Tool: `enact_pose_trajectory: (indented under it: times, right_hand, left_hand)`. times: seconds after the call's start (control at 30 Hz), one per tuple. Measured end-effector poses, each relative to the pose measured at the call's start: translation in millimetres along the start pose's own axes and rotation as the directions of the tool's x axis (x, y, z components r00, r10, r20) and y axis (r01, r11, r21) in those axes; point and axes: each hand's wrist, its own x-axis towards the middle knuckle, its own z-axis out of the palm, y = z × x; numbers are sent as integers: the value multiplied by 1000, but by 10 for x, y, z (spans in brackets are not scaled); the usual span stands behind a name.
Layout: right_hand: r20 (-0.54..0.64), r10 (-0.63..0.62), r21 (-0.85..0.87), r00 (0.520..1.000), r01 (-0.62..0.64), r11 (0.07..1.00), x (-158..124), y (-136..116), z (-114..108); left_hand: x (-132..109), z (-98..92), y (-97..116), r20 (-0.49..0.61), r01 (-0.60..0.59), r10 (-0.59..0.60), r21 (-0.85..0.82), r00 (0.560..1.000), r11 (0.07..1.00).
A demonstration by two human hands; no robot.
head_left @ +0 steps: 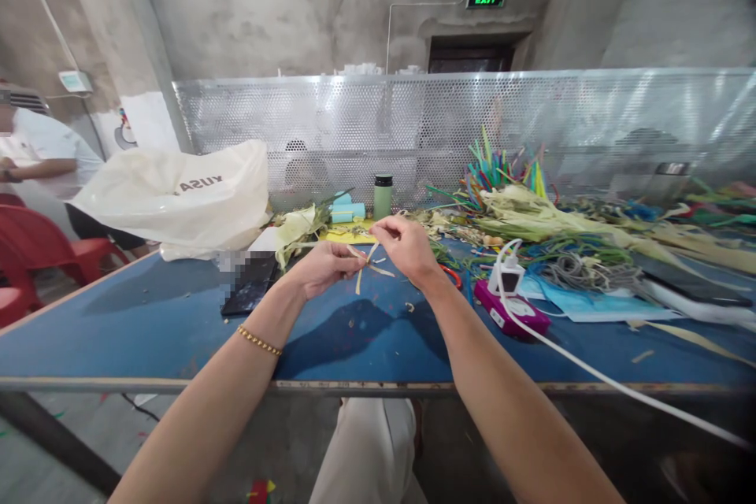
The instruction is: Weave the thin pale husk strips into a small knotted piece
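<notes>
Between my hands, just above the blue table (236, 346), is a small piece woven from pale flat straw strips (373, 268), with several loose ends sticking out. My left hand (331, 264) pinches it from the left, thumb and fingers closed. My right hand (405, 244) is closed at the upper right, its fingertips pinching the end of one strip. The weave at the centre is too small to make out.
On the left lie a white plastic bag (177, 193) and a dark tablet-like device (251, 283). Behind stands a green bottle (383, 198). To the right are dried husks (525, 213), coiled cords (591, 261) and a purple power block (511, 311) with a white cable.
</notes>
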Motion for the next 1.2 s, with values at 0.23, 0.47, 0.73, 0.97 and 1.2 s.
enact_pose_trajectory:
  times: [0.23,0.47,0.73,0.97,1.2]
  right_hand:
    - [365,-79,16,928,78,997,-57,-72,35]
    - [487,-58,312,872,-111,944,-67,-66,15]
    - [422,-77,329,903,-74,941,-92,-94,81]
    - [199,-88,140,976,61,988,-35,-47,57]
    - [-51,63,-42,997,-65,997,-13,-59,-18]
  left_hand:
    - [0,19,-37,40,36,-40,102,998,994]
    - [-19,-28,-20,120,70,-75,45,990,996]
    - [-13,-58,-20,157,98,-103,40,982,994]
    - [21,-72,-45,99,71,-64,-66,993,995]
    - [138,-83,-72,-198,-179,129,-259,972,949]
